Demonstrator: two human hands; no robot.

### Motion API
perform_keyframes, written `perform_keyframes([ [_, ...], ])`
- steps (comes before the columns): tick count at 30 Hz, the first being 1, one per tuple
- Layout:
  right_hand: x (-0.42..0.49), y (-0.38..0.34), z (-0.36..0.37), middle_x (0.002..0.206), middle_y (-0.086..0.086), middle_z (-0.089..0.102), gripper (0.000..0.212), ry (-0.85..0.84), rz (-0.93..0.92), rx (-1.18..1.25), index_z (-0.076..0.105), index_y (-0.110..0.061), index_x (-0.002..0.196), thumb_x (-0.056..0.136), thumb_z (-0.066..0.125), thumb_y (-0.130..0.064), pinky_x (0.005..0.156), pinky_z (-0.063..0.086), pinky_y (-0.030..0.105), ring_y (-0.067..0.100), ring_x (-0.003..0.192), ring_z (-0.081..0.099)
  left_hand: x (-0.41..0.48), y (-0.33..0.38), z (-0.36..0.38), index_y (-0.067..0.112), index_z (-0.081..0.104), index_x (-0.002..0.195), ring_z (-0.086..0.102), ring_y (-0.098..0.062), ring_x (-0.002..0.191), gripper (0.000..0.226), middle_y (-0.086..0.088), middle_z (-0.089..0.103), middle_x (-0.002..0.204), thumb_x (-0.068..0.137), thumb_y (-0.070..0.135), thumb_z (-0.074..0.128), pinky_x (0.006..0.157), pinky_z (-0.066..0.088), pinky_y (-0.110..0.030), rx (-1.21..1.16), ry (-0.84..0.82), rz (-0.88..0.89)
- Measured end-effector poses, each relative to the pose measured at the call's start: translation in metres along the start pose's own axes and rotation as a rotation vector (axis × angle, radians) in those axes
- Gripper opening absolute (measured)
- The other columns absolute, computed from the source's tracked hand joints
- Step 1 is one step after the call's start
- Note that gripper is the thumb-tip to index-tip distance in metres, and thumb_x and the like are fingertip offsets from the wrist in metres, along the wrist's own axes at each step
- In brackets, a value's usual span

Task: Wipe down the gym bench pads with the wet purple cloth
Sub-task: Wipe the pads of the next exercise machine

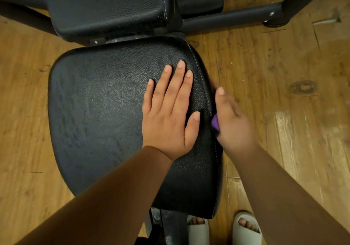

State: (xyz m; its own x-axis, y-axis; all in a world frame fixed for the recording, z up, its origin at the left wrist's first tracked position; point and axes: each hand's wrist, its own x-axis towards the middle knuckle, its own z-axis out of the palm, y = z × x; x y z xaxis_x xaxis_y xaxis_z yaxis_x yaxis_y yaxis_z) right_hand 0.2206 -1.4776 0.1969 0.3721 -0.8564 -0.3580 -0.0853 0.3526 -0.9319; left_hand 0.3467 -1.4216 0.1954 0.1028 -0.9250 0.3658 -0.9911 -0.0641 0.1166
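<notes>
LEFT HAND: flat, fingers straight and spread, palm down on seat pad, right half | RIGHT HAND: blurred, holds purple cloth against the seat pad's right side edge, thumb extended, fingers hidden | CLOTH: small part visible under the palm | BACK PAD: untouched, beyond the seat pad

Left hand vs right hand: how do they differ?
Pose: left hand lies flat atop the seat pad, fingers straight; right hand sits at the pad's right side edge, blurred. Load: left hand is empty; right hand covers the purple cloth. Both are bare and at the same pad.
</notes>
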Motion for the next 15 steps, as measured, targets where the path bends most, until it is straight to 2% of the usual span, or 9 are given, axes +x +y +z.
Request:
perform_keyframes([
  [2,0.011,-0.002,-0.001,0.126,-0.007,0.065,0.039,-0.066,0.07,0.182,0.057,-0.021,0.134,0.103,0.038,-0.035,0.085,0.05,0.012,-0.001,0.111,0.06,0.0,0.0,0.0,0.004,0.037,0.146,0.023,-0.028,0.146,0.063,-0.013,0.032,0.155,0.095,0.039,0.022,0.116,0.02,-0.052,-0.002,0.001,-0.006],
  [3,0.012,-0.001,-0.001,0.125,-0.006,0.065,0.039,-0.077,0.069,0.213,0.057,-0.019,0.134,0.103,0.038,-0.034,0.085,0.05,0.012,0.0,0.111,0.06,-0.001,0.0,0.0,0.004,0.037,0.146,0.023,-0.028,0.146,0.063,-0.012,0.032,0.155,0.095,0.039,0.023,0.116,0.02,-0.053,-0.003,0.001,-0.006],
  [5,0.005,0.007,-0.001,0.135,-0.008,0.058,0.044,-0.072,0.006,0.105,0.052,-0.023,0.139,0.102,0.037,-0.044,0.106,0.042,0.025,0.002,0.124,0.052,0.0,0.0,0.0,0.005,0.036,0.146,0.024,-0.027,0.146,0.063,-0.012,0.032,0.155,0.095,0.039,0.024,0.116,0.02,-0.053,0.0,0.005,-0.007],
  [7,-0.006,0.023,-0.001,0.144,-0.013,0.049,0.055,-0.024,-0.064,-0.003,0.046,-0.029,0.143,0.096,0.035,-0.055,0.116,0.03,0.037,0.0,0.134,0.04,0.0,0.0,0.0,0.005,0.036,0.146,0.024,-0.028,0.146,0.062,-0.012,0.032,0.154,0.096,0.04,0.023,0.116,0.021,-0.053,-0.005,0.009,-0.012],
  [9,-0.009,0.031,0.0,0.145,-0.014,0.047,0.058,0.017,-0.084,-0.017,0.045,-0.029,0.144,0.093,0.034,-0.056,0.117,0.028,0.039,0.0,0.136,0.037,0.0,0.0,0.001,0.005,0.036,0.146,0.024,-0.028,0.146,0.063,-0.012,0.032,0.154,0.096,0.041,0.02,0.116,0.02,-0.052,-0.006,0.011,-0.015],
  [11,-0.001,0.026,0.001,0.143,-0.011,0.05,0.06,-0.009,-0.08,0.026,0.047,-0.027,0.143,0.092,0.035,-0.058,0.116,0.028,0.041,0.004,0.136,0.04,0.0,0.0,0.001,0.006,0.036,0.146,0.024,-0.028,0.146,0.063,-0.012,0.032,0.155,0.096,0.041,0.021,0.117,0.019,-0.051,-0.007,0.009,-0.015],
  [13,0.009,0.023,0.001,0.141,-0.008,0.052,0.054,-0.048,-0.051,0.081,0.048,-0.022,0.142,0.098,0.037,-0.05,0.116,0.03,0.039,0.005,0.133,0.043,-0.001,0.0,0.001,0.006,0.036,0.146,0.024,-0.027,0.146,0.063,-0.013,0.032,0.155,0.095,0.04,0.024,0.118,0.018,-0.05,-0.007,0.01,-0.017],
  [15,0.009,0.02,-0.001,0.142,-0.009,0.051,0.054,-0.051,-0.044,0.053,0.047,-0.023,0.143,0.098,0.036,-0.051,0.116,0.03,0.039,0.003,0.133,0.043,-0.001,0.001,0.001,0.006,0.036,0.146,0.024,-0.027,0.146,0.063,-0.013,0.032,0.154,0.094,0.039,0.026,0.118,0.017,-0.05,-0.015,0.014,-0.019],
])
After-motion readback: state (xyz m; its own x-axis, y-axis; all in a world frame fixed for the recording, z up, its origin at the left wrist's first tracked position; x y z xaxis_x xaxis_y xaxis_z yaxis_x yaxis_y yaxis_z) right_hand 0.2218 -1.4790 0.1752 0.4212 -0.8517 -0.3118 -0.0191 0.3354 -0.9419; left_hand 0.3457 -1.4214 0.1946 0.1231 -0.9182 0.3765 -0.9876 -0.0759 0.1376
